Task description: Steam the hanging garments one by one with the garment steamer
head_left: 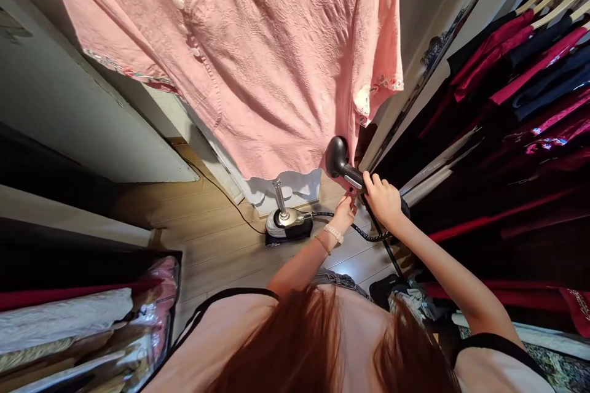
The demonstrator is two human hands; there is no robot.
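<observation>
A pink short-sleeved shirt (271,67) with embroidered cuffs hangs in front of me, its buttons running down the left of its front. My right hand (385,198) is closed round the handle of a black garment steamer (338,156), whose head is against the shirt's lower right corner. Just below the handle, my left hand (346,209) is closed on a bit of the shirt's hem; its fingertips are partly hidden. A dark ribbed hose (364,234) runs from the steamer's base (289,221) on the floor toward my right hand.
Clothes on wooden hangers (560,6) fill a rack at the right. A thin power cord (221,187) crosses the wooden floor (207,230) to the base. A white door (92,86) stands at the left, above a shelf of folded fabrics (69,319).
</observation>
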